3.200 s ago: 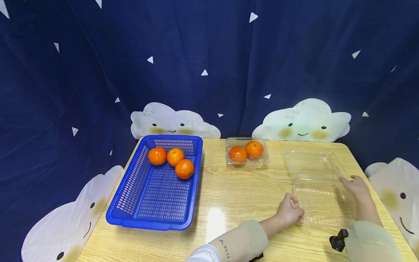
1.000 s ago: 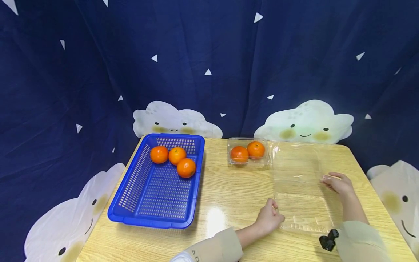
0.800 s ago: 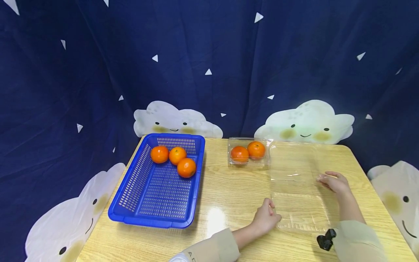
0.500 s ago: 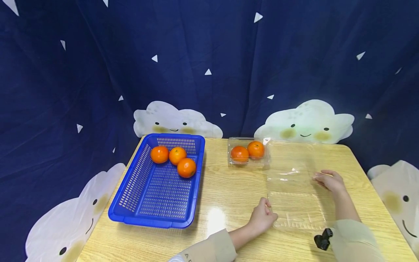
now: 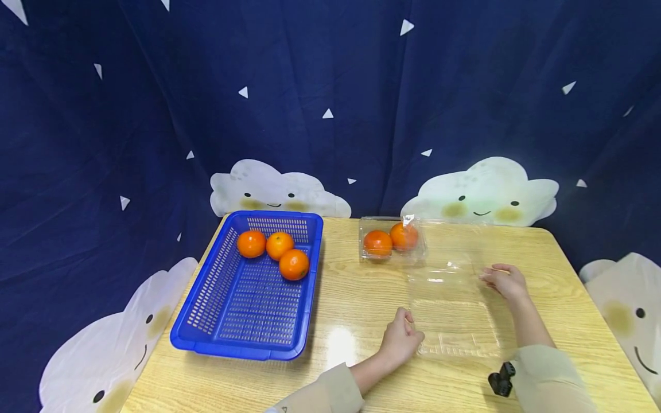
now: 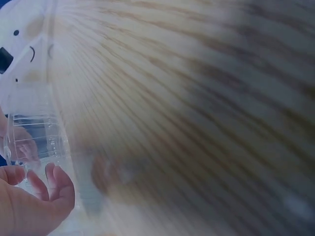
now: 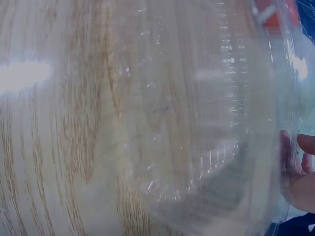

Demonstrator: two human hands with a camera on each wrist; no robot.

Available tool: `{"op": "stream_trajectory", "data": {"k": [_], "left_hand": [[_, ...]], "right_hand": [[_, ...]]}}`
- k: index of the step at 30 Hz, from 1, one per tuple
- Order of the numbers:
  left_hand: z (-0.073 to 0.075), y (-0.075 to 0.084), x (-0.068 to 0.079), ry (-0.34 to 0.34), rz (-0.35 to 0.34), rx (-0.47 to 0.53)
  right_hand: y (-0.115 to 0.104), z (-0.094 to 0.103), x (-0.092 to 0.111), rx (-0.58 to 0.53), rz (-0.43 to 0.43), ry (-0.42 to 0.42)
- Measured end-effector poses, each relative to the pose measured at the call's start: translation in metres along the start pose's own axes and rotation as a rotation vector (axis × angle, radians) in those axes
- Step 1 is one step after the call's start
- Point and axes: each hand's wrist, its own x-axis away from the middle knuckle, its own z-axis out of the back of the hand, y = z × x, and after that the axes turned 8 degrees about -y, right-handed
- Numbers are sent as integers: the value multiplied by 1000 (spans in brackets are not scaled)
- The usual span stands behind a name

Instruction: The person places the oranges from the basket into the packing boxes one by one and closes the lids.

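Note:
An opened clear plastic clamshell container (image 5: pixel 454 324) lies unfolded toward the right of the wooden table, its lid half at the far side. My left hand (image 5: pixel 401 339) pinches its left edge near the front corner; in the left wrist view the curled fingers of that left hand (image 6: pixel 39 201) sit by the clear wall. At the right edge, near the fold, my right hand (image 5: pixel 506 281) grips the plastic between thumb and fingers. The right wrist view has the ribbed container (image 7: pixel 197 147) filling the middle, with the right hand (image 7: pixel 298 172) at its far side.
A second clear container (image 5: pixel 365 252) holding two oranges (image 5: pixel 377 244) stands at the back; the open container's far corner overlaps it in the head view. Left of it is a blue plastic basket (image 5: pixel 178 338) with several oranges (image 5: pixel 294 264). A dark blue curtain (image 5: pixel 289 115) hangs behind the table.
Both hands have carried the open clear container leftward across the table, from the right side toward the container of oranges. The basket and its oranges stay put.

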Motion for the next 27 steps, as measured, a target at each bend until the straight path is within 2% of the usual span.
{"op": "stream_trajectory", "data": {"k": [7,11,18,27], "left_hand": [[10,-5,-2,87,-14,-77],[16,-11,-5,119,-18,-130],[28,-15,-4,169,-36,-231],[42,-20,-4,274,-59,-465]], "right_hand": [[-4,-15,3,8,28,-64],[-5,-28,3,66,60,-32],[-72,-78,64,240,13,-75],[-70,-93,62,265,19,-64]]}}
